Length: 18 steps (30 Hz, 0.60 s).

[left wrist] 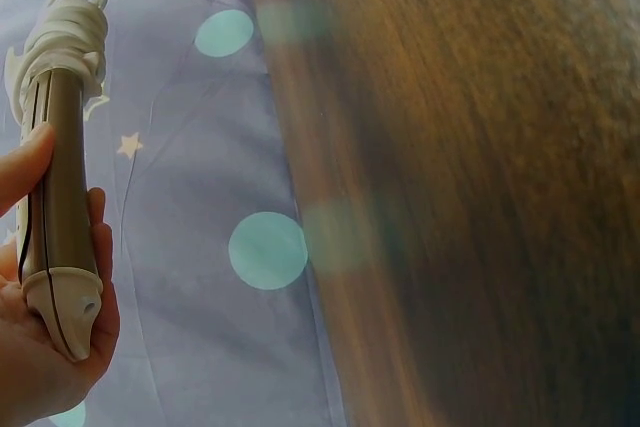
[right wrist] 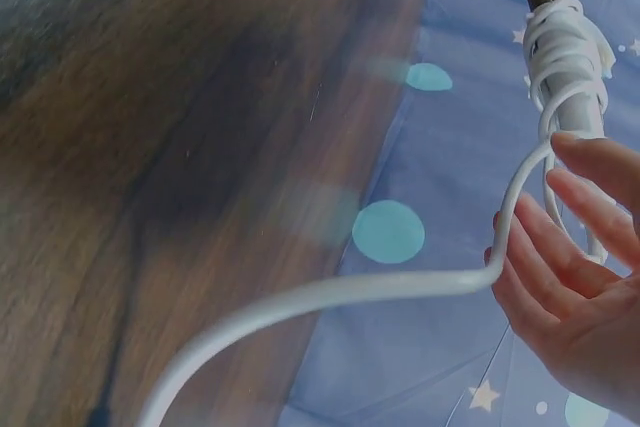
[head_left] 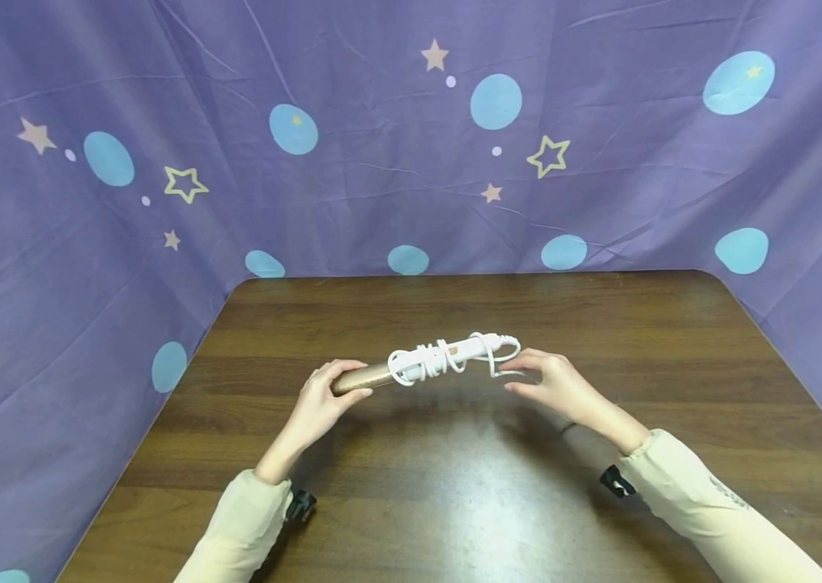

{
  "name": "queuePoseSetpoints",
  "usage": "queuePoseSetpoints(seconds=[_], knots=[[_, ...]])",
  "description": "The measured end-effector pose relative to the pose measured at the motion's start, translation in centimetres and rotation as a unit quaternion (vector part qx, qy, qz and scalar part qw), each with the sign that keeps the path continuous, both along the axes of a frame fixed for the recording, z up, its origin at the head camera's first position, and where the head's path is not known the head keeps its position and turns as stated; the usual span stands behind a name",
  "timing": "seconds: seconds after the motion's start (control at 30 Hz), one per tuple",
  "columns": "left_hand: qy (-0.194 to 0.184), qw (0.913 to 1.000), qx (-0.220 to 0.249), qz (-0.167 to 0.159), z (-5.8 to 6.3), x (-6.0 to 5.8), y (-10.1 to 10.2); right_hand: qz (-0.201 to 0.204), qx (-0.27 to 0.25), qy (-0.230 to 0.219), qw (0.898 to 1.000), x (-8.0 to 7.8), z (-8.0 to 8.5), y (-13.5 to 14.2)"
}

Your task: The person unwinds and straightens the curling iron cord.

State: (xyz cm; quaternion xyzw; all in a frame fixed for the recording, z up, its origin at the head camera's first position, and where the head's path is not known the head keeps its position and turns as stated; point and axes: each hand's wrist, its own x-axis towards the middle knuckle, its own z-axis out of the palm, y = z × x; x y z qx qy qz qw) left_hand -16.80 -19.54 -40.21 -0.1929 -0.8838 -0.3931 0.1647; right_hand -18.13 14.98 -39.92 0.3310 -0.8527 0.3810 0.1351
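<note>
The iron (head_left: 367, 377) is held up over the tabletop (head_left: 308, 324), its white cord (right wrist: 340, 292) wound around its right part. The left hand (head_left: 319, 405) grips its left end; the right hand (head_left: 556, 387), fingers loose, is by the cord. A hard tug could make knots or yank the iron free.

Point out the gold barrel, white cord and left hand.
Gold barrel (left wrist: 70, 172): left wrist view, on its bare shaft.
White cord (right wrist: 330, 292): right wrist view, on its unwound stretch.
Left hand (head_left: 317, 405): head view, on the back of the hand.
</note>
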Motion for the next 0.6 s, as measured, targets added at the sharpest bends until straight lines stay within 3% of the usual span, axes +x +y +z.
queuePoseSetpoints(seconds=[0.47, 0.6], knots=[[0.0, 0.9999, -0.011, 0.002, -0.1, -0.1, 0.1, 0.014, -0.028, 0.006, 0.999, 0.6, -0.3, -1.5], [-0.001, 0.9999, -0.01, 0.004, -0.2, 0.0, 0.1, 0.013, -0.035, 0.026, 0.999, 0.8, -0.1, -1.8]])
